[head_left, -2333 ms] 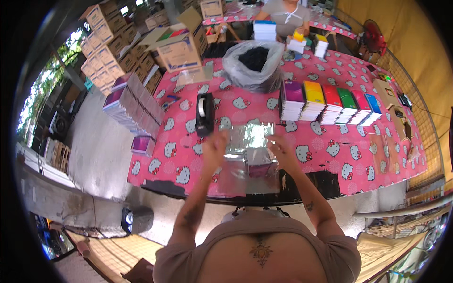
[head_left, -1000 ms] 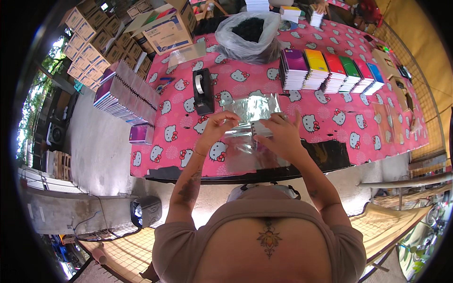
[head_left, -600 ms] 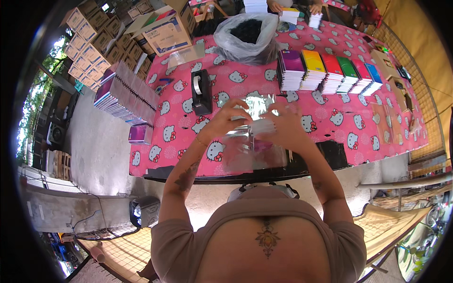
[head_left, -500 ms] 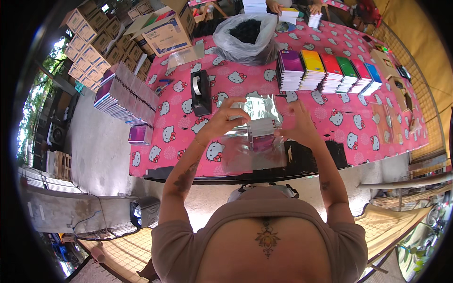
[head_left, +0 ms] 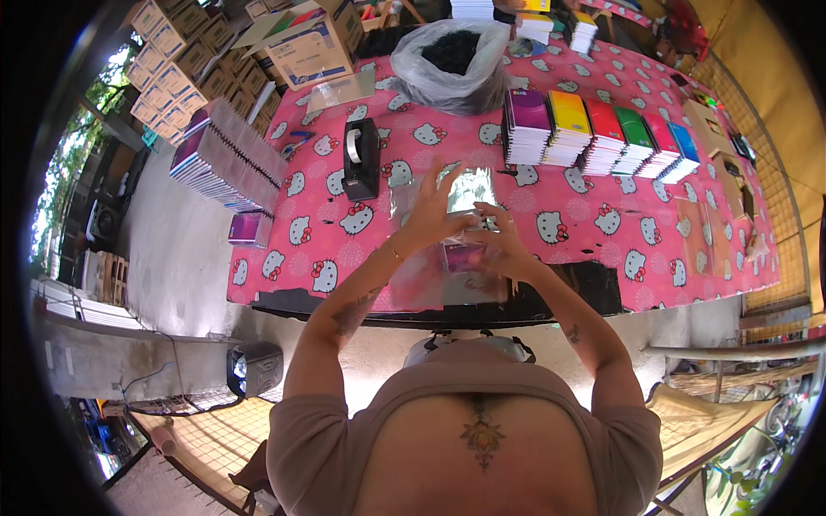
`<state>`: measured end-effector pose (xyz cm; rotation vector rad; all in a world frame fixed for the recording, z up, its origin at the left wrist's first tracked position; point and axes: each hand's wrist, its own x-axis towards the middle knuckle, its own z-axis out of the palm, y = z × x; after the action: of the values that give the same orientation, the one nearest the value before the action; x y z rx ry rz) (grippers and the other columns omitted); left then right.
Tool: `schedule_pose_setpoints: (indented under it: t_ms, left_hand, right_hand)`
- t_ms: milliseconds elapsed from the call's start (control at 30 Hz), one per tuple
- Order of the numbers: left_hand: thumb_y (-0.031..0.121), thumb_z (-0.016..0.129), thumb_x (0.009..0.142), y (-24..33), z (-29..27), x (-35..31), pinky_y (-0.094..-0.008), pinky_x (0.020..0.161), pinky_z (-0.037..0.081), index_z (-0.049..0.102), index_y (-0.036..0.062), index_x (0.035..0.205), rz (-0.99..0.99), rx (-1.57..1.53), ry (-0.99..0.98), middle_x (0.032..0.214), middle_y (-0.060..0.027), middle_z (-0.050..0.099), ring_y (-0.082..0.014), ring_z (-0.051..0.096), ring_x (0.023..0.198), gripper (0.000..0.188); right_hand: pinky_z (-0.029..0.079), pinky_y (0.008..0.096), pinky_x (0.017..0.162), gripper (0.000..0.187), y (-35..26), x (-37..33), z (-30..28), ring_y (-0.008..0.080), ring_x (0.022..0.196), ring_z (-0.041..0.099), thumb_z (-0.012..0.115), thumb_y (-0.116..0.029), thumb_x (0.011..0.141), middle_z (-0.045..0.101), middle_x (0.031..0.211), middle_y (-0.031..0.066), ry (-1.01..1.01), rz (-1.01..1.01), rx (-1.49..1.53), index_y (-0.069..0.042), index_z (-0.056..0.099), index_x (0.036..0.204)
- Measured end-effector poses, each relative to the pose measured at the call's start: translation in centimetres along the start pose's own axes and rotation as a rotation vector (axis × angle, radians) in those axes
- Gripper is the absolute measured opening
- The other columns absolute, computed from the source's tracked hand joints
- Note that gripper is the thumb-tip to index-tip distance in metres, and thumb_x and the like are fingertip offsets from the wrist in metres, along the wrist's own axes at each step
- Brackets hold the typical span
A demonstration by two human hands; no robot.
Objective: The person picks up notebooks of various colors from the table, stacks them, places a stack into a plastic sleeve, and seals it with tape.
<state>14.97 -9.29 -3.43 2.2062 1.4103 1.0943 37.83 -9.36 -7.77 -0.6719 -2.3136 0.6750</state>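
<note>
My left hand (head_left: 433, 213) is over the middle of the table with its fingers stretched out and its thumb toward the right hand. My right hand (head_left: 506, 247) is close beside it, fingers apart and bent around the right side of a small purple notebook (head_left: 460, 257). Fingers partly cover the notebook, and whether either hand grips it is not plain. It lies on a clear plastic sheet (head_left: 413, 285), whose far part shines with reflected light. A black tape dispenser (head_left: 361, 163) stands just left of the sheet.
Notebook piles with purple, yellow, red, green and blue covers (head_left: 568, 120) line the table's right half. A plastic bag of black items (head_left: 452, 60) stands behind. Tall notebook stacks (head_left: 228, 163) rise at the left edge; an open carton (head_left: 314, 47) sits far left.
My hands have come closer together over the notebook, the right moving leftward and the left rightward. The whole view has shifted slightly. The co-worker's hands at the far side have moved.
</note>
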Motion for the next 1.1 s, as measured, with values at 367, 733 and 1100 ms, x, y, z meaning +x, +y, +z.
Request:
schedule_pose_setpoints:
  t_ms: [367,733,1100]
  left_hand:
    - [0.030,0.068,0.095,-3.0,-0.9,-3.5,-0.0331,0.102,0.044,0.056,0.0037,0.138,-0.376,-0.623,-0.302,0.131,-0.0067,0.064,-0.0167,0.060,0.116,0.052]
    - [0.021,0.074,0.084,3.3,-2.5,-5.2,-0.0447,0.084,0.053,0.071,0.0083,0.109,0.119,0.235,-0.090,0.120,-0.0149,0.066,-0.0275,0.061,0.116,0.029]
    - [0.027,0.079,0.078,3.1,-0.9,-1.1,-0.0403,0.068,0.053,0.064,0.0088,0.101,0.003,0.527,-0.079,0.086,-0.0103,0.069,-0.0300,0.068,0.076,0.033]
  right_hand:
    - [0.039,0.0403,0.109,0.063,2.4,6.1,-0.1,0.0238,0.131,0.049,0.079,-0.018,0.082,0.054,0.136,0.0080,-0.047,0.165,0.532,-0.012,0.052,0.139]
    - [0.049,0.0440,0.088,0.031,-0.6,2.7,-1.3,0.0289,0.103,0.062,0.075,-0.012,0.081,0.067,0.104,0.0075,0.001,-0.141,0.007,-0.008,0.067,0.111]
    - [0.054,0.0373,0.072,0.050,-2.4,4.4,-1.0,0.0278,0.090,0.063,0.075,-0.009,0.082,0.055,0.109,0.0104,0.280,0.014,-0.232,-0.009,0.051,0.126]
